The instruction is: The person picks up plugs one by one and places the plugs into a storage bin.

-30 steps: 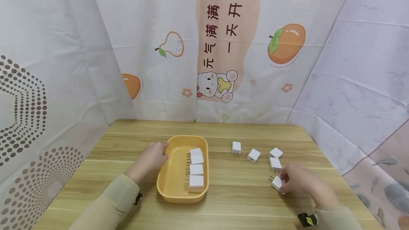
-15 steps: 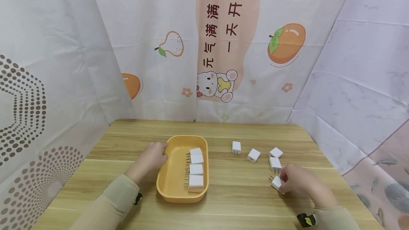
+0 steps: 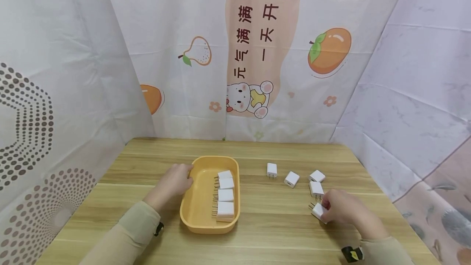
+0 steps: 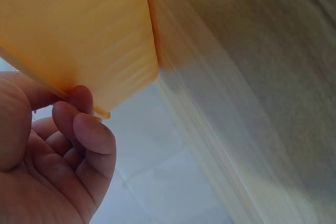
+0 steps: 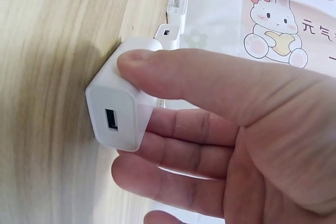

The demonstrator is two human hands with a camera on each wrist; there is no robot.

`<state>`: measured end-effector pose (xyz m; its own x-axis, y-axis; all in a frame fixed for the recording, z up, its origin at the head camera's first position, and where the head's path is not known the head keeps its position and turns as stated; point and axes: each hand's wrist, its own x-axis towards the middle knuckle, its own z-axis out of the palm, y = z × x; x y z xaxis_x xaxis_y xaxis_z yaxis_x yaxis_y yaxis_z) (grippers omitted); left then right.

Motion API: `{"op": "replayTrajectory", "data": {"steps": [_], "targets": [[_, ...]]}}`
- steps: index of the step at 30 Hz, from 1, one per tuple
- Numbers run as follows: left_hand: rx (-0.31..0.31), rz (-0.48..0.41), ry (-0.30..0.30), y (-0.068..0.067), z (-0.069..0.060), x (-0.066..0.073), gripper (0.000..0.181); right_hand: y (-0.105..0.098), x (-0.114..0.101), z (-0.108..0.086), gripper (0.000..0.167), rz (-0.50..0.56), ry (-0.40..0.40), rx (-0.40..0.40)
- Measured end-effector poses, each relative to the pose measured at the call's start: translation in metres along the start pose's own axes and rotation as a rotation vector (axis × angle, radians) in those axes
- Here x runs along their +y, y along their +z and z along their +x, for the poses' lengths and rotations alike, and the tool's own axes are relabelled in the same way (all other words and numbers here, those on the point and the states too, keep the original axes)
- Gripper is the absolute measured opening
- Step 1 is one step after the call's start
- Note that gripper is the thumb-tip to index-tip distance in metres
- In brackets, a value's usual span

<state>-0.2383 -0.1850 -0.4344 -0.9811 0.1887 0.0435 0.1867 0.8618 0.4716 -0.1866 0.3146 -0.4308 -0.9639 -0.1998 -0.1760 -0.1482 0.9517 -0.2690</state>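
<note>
My right hand (image 3: 340, 207) pinches a white USB charger (image 5: 113, 108) between thumb and fingers at the right of the table. The charger's USB port faces the wrist camera, and its prongs point to the far left in the head view. My left hand (image 3: 176, 179) holds the left rim of a yellow plastic tray (image 3: 185, 216). In the left wrist view, thumb and finger pinch that rim (image 4: 44, 82). Inside the tray, several white chargers (image 3: 225, 195) lie in a row along the right side, prongs pointing left.
Just beyond my right hand lie two more chargers, one (image 3: 316, 189) nearer and one (image 3: 317, 176) behind it. Farther left are another charger (image 3: 292, 179) and one (image 3: 271, 169) with its prongs toward me. A printed curtain (image 3: 176, 105) hangs behind the wooden table (image 3: 272, 232).
</note>
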Motion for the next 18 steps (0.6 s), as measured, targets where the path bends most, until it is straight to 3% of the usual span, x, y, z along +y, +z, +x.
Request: {"op": "replayTrajectory", "data": {"steps": [18], "targets": [[0.005, 0.010, -0.008, 0.0021, 0.0012, -0.0009, 0.047, 0.0012, -0.0025, -0.0026, 0.025, -0.036, -0.015, 0.036]]}}
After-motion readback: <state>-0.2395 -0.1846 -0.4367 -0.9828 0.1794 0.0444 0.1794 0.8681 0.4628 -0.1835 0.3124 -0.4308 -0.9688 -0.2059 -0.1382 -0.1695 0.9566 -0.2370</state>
